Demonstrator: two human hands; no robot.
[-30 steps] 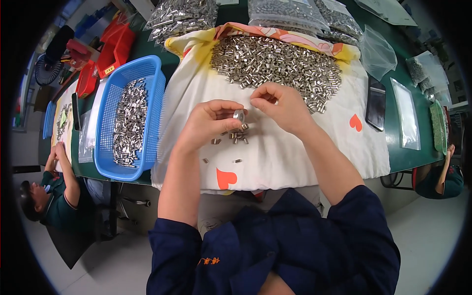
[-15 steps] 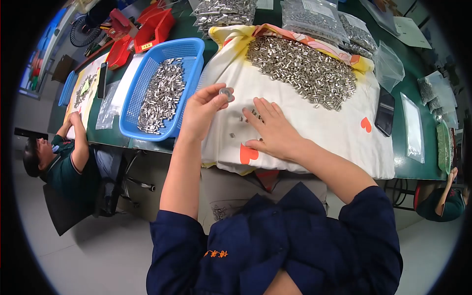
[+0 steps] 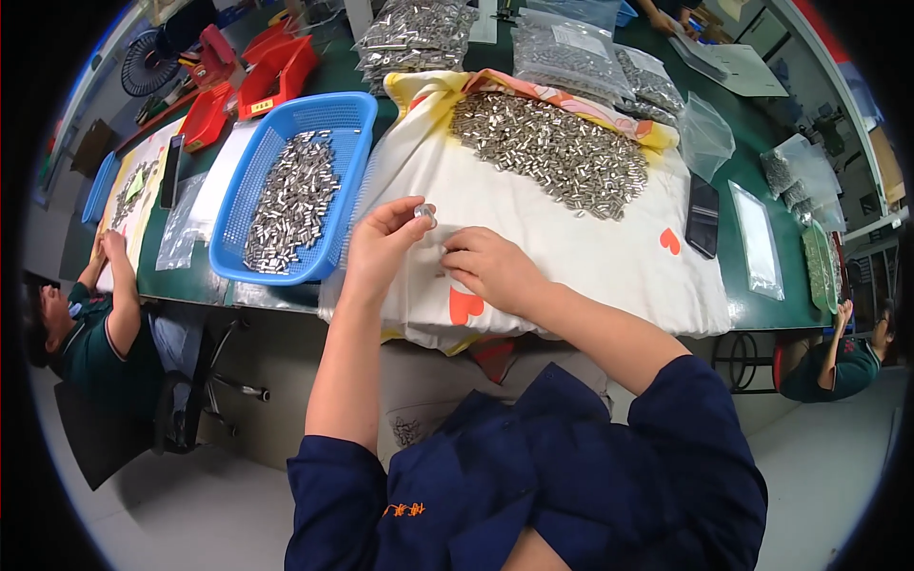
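My left hand (image 3: 384, 246) is raised over the cloth and pinches a small round metal piece (image 3: 426, 215), grey with a lighter centre, between thumb and forefinger. Just right of it, my right hand (image 3: 495, 271) rests low on the white cloth (image 3: 571, 276), its fingers curled together. Whatever lies under those fingertips is hidden. Beyond both hands a large heap of short metal sleeves (image 3: 562, 152) spreads over the cloth. More sleeves (image 3: 295, 200) lie in the blue basket (image 3: 221, 249) to the left.
Bags of metal parts (image 3: 414, 38) are stacked at the back. A dark phone (image 3: 703, 217) and a clear bag (image 3: 755, 238) lie right of the cloth. Red bins (image 3: 276, 76) stand at the back left. People sit at work on both sides, one at the left (image 3: 105, 324).
My right hand has gone from lying flat with spread fingers over several small sleeves to curled fingers, closer to my left hand. My left hand keeps its pinch. The whole view has shifted slightly.
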